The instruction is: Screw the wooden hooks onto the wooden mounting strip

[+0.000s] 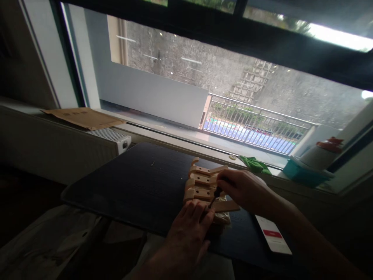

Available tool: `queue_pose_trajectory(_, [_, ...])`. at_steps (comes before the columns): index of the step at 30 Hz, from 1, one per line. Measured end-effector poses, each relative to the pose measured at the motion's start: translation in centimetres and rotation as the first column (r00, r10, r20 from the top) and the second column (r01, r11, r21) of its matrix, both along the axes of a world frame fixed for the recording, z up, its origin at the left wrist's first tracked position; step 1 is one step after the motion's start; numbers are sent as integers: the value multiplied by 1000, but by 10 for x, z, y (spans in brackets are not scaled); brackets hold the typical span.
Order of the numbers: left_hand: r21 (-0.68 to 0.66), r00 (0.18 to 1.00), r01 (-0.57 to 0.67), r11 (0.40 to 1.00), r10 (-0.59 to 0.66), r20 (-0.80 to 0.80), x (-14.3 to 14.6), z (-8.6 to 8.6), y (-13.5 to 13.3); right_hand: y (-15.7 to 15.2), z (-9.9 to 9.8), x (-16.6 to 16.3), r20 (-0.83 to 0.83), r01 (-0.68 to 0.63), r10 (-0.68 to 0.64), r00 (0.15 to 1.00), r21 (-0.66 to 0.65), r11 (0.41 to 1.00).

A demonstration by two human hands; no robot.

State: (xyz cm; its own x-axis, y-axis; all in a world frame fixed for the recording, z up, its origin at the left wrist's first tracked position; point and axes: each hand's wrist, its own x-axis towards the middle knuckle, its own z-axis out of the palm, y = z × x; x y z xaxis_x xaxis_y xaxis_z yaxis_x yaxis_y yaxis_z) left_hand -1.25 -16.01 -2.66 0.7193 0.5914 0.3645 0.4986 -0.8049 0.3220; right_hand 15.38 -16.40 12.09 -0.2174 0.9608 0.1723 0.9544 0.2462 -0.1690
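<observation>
A stack of pale wooden pieces (202, 182) with holes lies on a dark table (136, 186). My right hand (247, 190) is closed round a small dark screwdriver (214, 196) whose tip points down at the near wooden piece (225, 206). My left hand (189, 233) lies with its fingers stretched out, pressing on the near end of the wooden pieces beside the tool's tip.
A phone (274, 235) with a lit screen lies on the table's right. A small screw (152, 163) lies further back. On the window sill are a green cloth (255, 164), a teal container (305, 173) and cardboard (84, 116) over a radiator (112, 137).
</observation>
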Motion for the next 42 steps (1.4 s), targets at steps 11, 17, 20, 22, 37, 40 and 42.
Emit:
queue_pose_trajectory(11, [35,1000,-3,999,2,21,1,-4,1,0,3,-4,19,104,-105,994,54,993])
queue_pose_trajectory(17, [14,1000,7,1000,-7,12,0,1,0,-2,-1,6,-14,-5,5,1000,-8,1000])
queue_pose_trajectory(20, [13,1000,8,1000,-8,1,0,3,0,-1,-7,4,-2,60,-60,998,49,997])
queue_pose_trajectory(22, [20,1000,6,1000,-6,5,0,3,0,0,-10,0,14,118,-119,993,76,990])
queue_pose_trajectory(37, [40,1000,-5,999,4,6,1,-2,1,-6,0,4,40,0,0,999,-9,1000])
queue_pose_trajectory(40, [44,1000,-7,999,7,1,1,0,0,-1,-5,1,58,58,-59,997,13,998])
queue_pose_trajectory(42, [47,1000,-9,999,8,3,0,0,0,3,-9,-3,64,117,-119,991,34,993])
